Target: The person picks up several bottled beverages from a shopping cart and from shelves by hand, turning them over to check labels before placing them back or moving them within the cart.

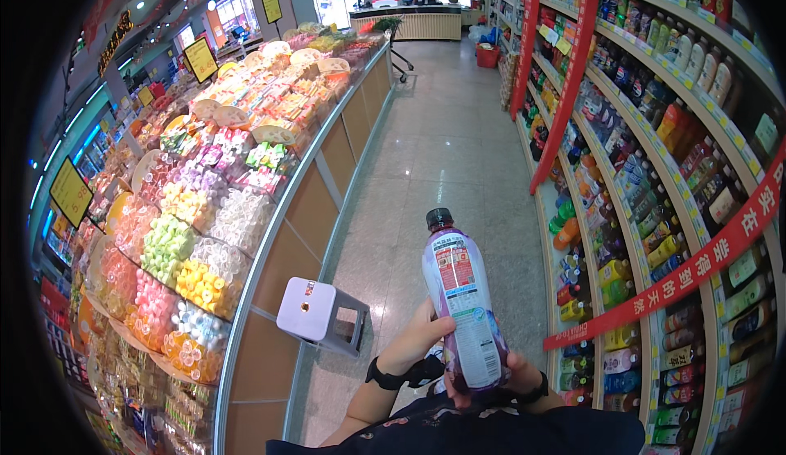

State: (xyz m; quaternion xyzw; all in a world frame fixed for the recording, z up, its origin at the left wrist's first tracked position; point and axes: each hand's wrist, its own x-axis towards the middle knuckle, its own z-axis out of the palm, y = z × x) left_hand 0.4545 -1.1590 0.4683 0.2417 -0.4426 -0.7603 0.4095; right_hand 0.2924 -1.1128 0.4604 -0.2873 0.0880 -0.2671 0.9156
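Note:
A plastic drink bottle (471,307) with a black cap and a purple and white label stands nearly upright in front of my body. My left hand (419,336) is closed round its left side, the thumb lying across the label. At the lower right of the bottle, my right hand (517,373) grips near the base, with fingers partly hidden behind and under it. Both wrists wear dark bands. The bottle's label side, with small print and a barcode, faces me.
To the left runs a long counter of wrapped sweets (221,209) in sorted heaps. A lilac plastic stool (315,307) stands against its base. Drink shelves (655,168) line the right, crossed by a red banner strip (679,271). Far down the tiled aisle are a red bin (488,56) and a checkout counter (409,25).

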